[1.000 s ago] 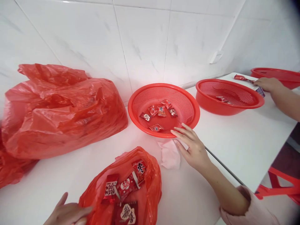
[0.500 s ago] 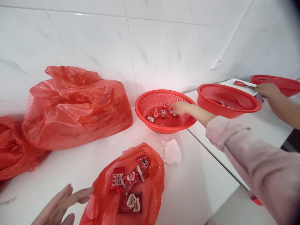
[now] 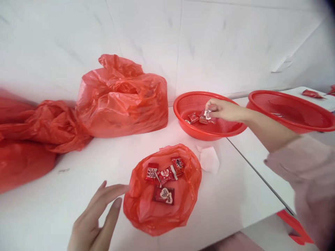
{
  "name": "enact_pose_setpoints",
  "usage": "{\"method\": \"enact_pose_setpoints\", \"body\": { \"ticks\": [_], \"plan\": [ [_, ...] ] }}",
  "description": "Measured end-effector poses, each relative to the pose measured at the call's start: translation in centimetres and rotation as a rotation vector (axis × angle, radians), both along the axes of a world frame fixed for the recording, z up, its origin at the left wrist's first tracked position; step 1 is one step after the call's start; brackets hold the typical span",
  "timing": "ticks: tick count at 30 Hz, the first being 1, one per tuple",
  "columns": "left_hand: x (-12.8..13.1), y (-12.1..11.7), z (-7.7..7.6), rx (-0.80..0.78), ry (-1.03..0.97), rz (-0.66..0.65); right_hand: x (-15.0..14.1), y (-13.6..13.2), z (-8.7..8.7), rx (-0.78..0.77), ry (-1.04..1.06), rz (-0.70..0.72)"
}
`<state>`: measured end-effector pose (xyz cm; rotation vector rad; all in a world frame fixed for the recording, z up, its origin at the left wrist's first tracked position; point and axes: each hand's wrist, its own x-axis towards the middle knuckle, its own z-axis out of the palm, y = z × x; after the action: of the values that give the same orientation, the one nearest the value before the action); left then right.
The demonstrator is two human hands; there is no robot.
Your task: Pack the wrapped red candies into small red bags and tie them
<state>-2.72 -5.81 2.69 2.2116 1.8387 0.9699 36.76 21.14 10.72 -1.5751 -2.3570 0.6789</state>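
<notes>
My right hand (image 3: 222, 109) reaches over the near red mesh basket (image 3: 188, 130) and pinches a red candy packet (image 3: 206, 114) above the other packets lying in it. My left hand (image 3: 96, 219) rests open on the white table, fingers stretched out, its fingertips just left of a small red plastic bag (image 3: 146, 212). That bag lies open and holds several red wrapped packets (image 3: 164, 183).
A large stuffed red plastic bag (image 3: 123, 97) sits against the tiled wall, with more red bags (image 3: 28, 139) at the left. A crumpled white tissue (image 3: 209, 159) lies by the basket. A second red basket (image 3: 290, 111) stands on the adjoining table at the right.
My right hand went from the basket's near rim into the basket and now holds a packet lifted. My left hand let go of the small bag and opened. The view swung left.
</notes>
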Motion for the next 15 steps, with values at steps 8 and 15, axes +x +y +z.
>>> {"method": "enact_pose_setpoints", "body": {
  "ticks": [8,15],
  "plan": [
    [4.1,3.5,1.1,0.083,0.357,-0.423,-13.4,-14.3,-4.7,0.114,0.027,0.386],
    [1.4,3.7,1.8,-0.181,0.995,-0.249,-9.2,-14.1,-6.1,0.267,-0.562,0.513]
  ]
}}
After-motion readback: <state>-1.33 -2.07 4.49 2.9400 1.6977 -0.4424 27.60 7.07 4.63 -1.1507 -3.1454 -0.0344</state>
